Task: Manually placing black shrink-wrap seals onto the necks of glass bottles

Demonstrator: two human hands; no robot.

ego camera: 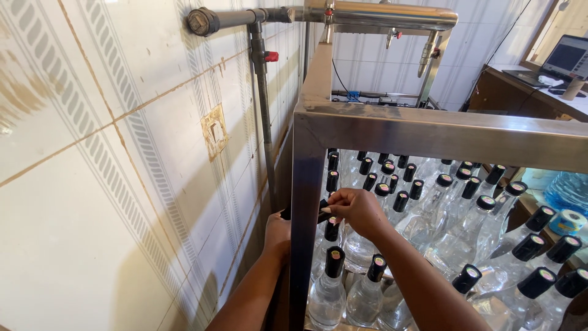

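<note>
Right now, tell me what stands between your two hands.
In the head view, the steel frame's upright post stands between the left hand and the right hand, which pinches a black cap.

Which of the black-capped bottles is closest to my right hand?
The clear bottle directly beneath the right hand, at the frame's left post; its cap sits just under the fingers, others stand farther off.

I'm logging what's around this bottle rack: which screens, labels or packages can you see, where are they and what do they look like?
Laptop: top right on a wooden desk, open, dark screen.
Cap stickers: small round pale labels on the bottles' black caps.
Tape roll: right edge, blue and white.
Water jug: right edge, large, blue.
</note>
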